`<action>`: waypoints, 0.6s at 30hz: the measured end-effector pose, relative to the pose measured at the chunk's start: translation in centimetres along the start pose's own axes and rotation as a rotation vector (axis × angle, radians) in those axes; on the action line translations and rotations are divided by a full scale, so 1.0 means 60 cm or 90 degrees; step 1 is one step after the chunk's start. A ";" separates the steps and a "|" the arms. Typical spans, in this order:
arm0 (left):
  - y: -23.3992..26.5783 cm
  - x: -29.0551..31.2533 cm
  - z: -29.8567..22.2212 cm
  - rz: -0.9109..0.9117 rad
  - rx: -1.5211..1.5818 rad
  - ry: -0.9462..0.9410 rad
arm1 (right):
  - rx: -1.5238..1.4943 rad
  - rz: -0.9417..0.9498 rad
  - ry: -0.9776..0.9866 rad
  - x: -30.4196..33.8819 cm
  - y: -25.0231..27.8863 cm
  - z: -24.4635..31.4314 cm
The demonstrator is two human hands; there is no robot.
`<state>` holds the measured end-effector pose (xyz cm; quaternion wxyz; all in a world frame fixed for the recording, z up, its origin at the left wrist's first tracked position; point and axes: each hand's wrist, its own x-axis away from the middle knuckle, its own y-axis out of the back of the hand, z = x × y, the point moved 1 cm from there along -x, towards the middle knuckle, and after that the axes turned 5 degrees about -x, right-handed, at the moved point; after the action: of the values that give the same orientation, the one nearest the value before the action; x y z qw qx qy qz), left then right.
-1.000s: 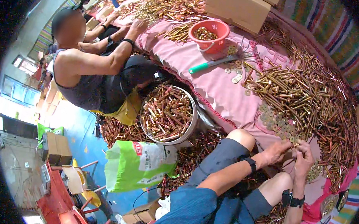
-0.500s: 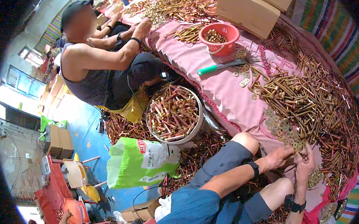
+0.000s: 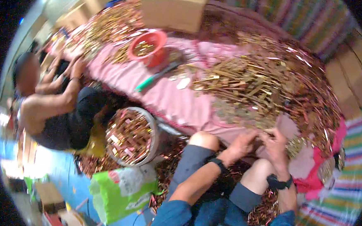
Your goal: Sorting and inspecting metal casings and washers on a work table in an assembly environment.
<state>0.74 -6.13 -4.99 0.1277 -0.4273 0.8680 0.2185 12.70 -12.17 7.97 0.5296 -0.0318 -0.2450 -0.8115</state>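
My left hand [image 3: 242, 144] and my right hand [image 3: 276, 144] meet above my knees at the near edge of the pink cloth [image 3: 185, 109]. Their fingers are pinched together around something small, too blurred to make out. Just beyond them lies a patch of flat round washers [image 3: 235, 113]. Behind it spreads a heap of long brass-coloured bolts [image 3: 249, 82]. To the right of my right hand is a small pile of pale metal pieces [image 3: 295, 147].
A red basket [image 3: 148, 49] with small metal pieces and a green-handled tool [image 3: 156, 78] sit on the cloth. A white bucket of bolts [image 3: 132, 137] and a green bag [image 3: 122, 192] stand left of my knees. At the left, a co-worker [image 3: 53, 105] handles pieces. Cardboard boxes [image 3: 172, 11] stand behind.
My view has swung to the right and blurred, so the scene sits further left. Both hands stay close together, fingers still pinched, now at the cloth's edge nearer my knees.
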 end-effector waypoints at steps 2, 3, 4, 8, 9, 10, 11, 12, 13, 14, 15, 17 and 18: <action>-0.006 -0.010 -0.003 -0.036 0.016 -0.029 | -0.002 0.042 0.010 -0.021 0.022 -0.037; -0.007 -0.013 -0.003 -0.016 -0.017 -0.003 | -0.052 0.004 0.122 -0.024 0.020 -0.046; -0.010 -0.015 -0.001 0.004 -0.051 0.026 | -0.098 -0.031 0.231 -0.022 0.014 -0.049; -0.017 -0.018 -0.010 -0.002 -0.047 0.005 | 0.117 -0.060 0.313 -0.008 0.030 -0.022; -0.019 -0.019 -0.011 -0.019 -0.041 -0.019 | 0.087 -0.058 0.296 -0.012 0.033 -0.037; -0.020 -0.018 -0.009 -0.038 -0.034 -0.042 | 0.058 -0.054 0.281 -0.019 0.029 -0.048; -0.019 -0.013 -0.007 -0.032 -0.076 -0.007 | 0.029 -0.050 0.267 -0.022 0.030 -0.057; -0.021 -0.012 -0.006 -0.025 -0.075 -0.006 | 0.052 -0.063 0.329 -0.023 0.034 -0.064; -0.019 -0.011 -0.007 -0.018 -0.076 -0.003 | 0.074 -0.074 0.388 -0.024 0.028 -0.056; -0.017 -0.010 -0.008 -0.011 -0.077 0.001 | 0.097 -0.083 0.449 -0.023 0.023 -0.048; -0.014 -0.009 -0.010 -0.018 -0.080 0.006 | 0.041 -0.061 0.403 -0.019 0.021 -0.042; -0.006 -0.010 -0.022 0.033 -0.070 0.039 | 0.090 -0.028 0.358 -0.034 0.049 -0.056; -0.003 -0.010 -0.028 0.057 -0.065 0.056 | 0.115 -0.010 0.336 -0.042 0.059 -0.065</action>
<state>1.19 -6.63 -3.31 0.0573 -0.4033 0.8787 0.2491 17.73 -12.85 5.08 0.5694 0.2295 -0.1701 -0.7709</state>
